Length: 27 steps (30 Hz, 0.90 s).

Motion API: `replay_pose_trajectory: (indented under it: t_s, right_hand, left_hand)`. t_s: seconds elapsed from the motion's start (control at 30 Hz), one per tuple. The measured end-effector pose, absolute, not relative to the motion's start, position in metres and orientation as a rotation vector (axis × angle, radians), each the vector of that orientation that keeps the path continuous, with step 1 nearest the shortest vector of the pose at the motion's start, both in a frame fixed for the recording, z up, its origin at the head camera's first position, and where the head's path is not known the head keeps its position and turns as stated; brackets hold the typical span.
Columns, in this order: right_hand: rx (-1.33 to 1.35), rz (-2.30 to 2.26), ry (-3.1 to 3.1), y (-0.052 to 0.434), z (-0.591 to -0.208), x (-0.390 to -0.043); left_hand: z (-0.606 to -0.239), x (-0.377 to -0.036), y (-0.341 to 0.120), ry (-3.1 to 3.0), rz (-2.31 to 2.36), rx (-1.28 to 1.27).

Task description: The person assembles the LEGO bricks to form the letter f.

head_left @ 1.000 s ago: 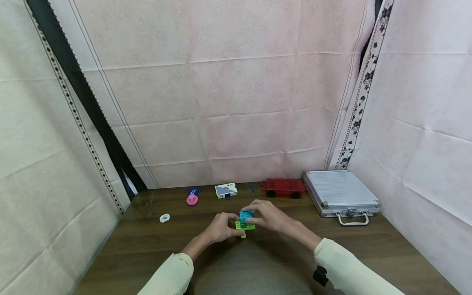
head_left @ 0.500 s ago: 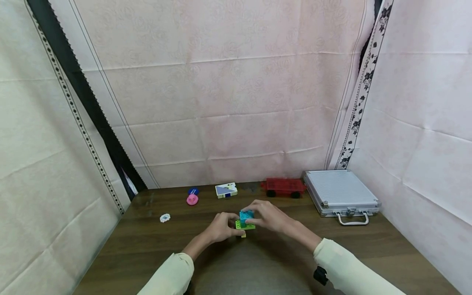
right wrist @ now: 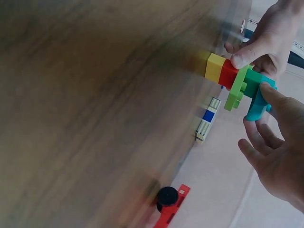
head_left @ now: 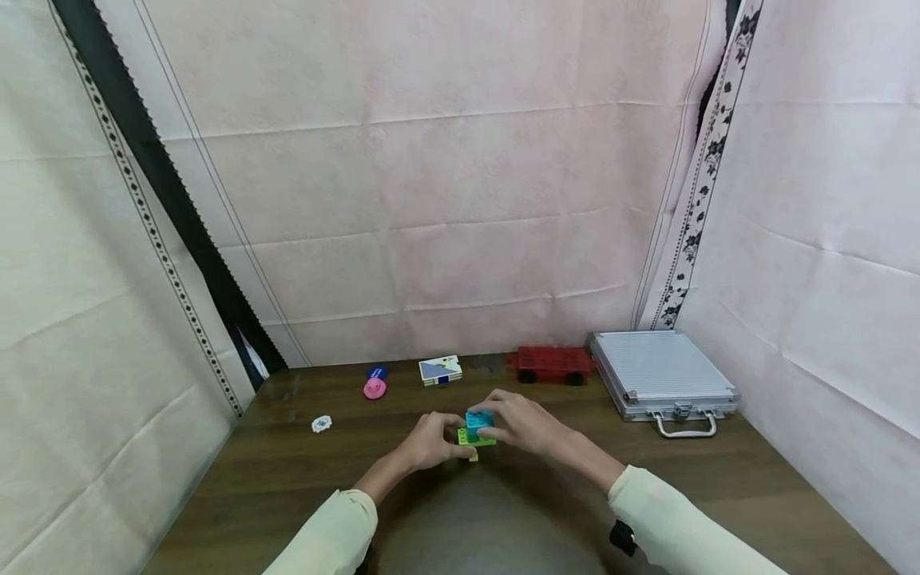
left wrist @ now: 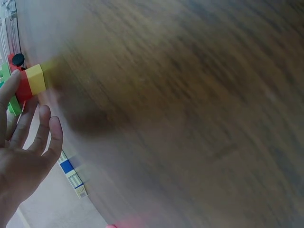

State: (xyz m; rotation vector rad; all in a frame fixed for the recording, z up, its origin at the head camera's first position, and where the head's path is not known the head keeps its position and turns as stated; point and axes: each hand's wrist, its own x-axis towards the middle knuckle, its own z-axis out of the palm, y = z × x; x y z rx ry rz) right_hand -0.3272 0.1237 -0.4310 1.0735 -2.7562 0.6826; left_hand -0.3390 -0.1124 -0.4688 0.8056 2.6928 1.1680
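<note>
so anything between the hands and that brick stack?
Nothing visible. The left hand already holds the brick stack at its red brick, and the right hand pinches the teal brick on top. The playing card box and red toy truck sit farther back.

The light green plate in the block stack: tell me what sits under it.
Under the light green plate comes a red block, then a yellow block standing on the table. The left hand's thumb covers part of the red block.
</note>
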Motion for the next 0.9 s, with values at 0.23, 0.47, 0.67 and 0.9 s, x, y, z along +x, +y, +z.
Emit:
replay_pose_trajectory:
  t_s: [0.23,0.47,0.67,0.9]
  right_hand:
    - [1.119,0.789,-2.731,0.127,-0.438,-0.326]
    - [1.109,0.855,-2.718,0.126,-0.446,-0.324]
    - [1.078,0.877,-2.707,0.124,-0.449,-0.325]
    - [1.031,1.042,-2.710,0.122,-0.451,-0.341]
  left_hand:
    - [-0.471,-0.340,-0.111,2.695,1.177,0.802]
    - [-0.474,-0.342,-0.112,2.705,1.191,0.834]
    - [-0.476,-0.343,-0.113,2.725,1.173,0.835]
    - [-0.475,-0.347,-0.110,2.739,1.197,0.873]
